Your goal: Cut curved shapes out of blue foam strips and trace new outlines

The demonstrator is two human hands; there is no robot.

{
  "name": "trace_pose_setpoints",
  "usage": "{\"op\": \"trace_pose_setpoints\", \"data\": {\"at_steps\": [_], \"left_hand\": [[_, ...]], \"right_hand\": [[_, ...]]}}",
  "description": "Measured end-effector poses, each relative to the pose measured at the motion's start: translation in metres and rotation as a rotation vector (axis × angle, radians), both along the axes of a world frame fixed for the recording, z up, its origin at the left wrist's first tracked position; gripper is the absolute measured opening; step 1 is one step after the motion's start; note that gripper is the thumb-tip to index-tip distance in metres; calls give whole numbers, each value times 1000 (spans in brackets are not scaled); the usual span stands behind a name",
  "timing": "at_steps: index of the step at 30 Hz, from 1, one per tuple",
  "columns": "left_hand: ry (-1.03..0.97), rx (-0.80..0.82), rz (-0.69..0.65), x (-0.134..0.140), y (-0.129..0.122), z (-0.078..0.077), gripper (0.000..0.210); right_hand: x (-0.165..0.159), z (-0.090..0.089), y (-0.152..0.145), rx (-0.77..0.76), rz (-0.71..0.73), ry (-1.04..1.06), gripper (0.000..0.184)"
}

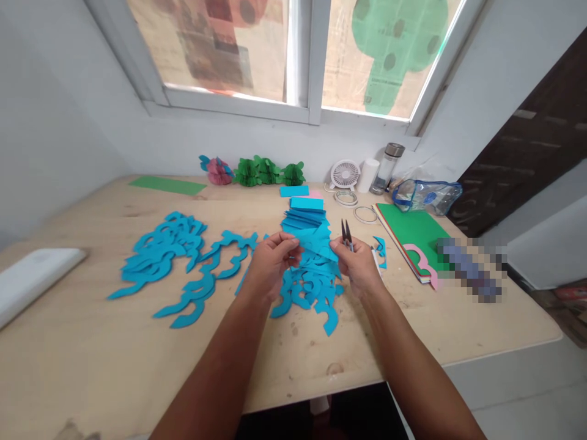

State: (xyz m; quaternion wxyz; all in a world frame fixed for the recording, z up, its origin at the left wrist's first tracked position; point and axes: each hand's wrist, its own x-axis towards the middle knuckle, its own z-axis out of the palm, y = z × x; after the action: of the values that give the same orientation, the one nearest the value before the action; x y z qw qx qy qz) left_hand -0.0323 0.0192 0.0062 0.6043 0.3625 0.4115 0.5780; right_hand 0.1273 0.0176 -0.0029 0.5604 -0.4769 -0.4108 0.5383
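Lit brightly through the sliding window (314,61), overexposed along its lower edge; slightly soft, stretched toward the corners, pixelated at right.

Scissors (346,231), handles mostly behind right fingers (340,249)

A paper piece (315,242) spans between my left hand (270,263) and right hand (360,264), above a pile of cutouts (312,283) on the table (293,357); another heap (156,252) lies left. Paper strips (302,219) sit beyond my hands, ornaments (247,173) farther back by the wall (284,143). The fan (345,175), bottle (385,171) and pouch (428,195) stand back right, the paper stack (415,227) before the pouch.
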Motion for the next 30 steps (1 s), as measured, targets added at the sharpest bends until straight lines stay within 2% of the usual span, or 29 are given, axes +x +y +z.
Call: {"op": "trace_pose_setpoints", "data": {"at_steps": [6, 10, 16, 19, 23, 26, 30], "left_hand": [[155, 30, -7, 1, -1, 0, 19], [196, 60, 18, 3, -1, 1, 17], [76, 6, 131, 6, 1, 0, 24], [26, -19, 69, 5, 1, -1, 27], [-136, -105, -55, 7, -1, -5, 27], [-174, -132, -87, 13, -2, -9, 24], [-169, -122, 39, 20, -3, -10, 23]], "right_hand": [[-1, -1, 0, 15, 36, -97, 34], [-1, -3, 1, 16, 6, -104, 34], [-6, -7, 1, 6, -35, -41, 32], [-8, -7, 0, 28, -62, -27, 29], [-9, -6, 0, 29, -44, -3, 29], [-10, -7, -1, 17, -44, 21, 30], [-14, -7, -3, 8, -23, 59, 33]]}}
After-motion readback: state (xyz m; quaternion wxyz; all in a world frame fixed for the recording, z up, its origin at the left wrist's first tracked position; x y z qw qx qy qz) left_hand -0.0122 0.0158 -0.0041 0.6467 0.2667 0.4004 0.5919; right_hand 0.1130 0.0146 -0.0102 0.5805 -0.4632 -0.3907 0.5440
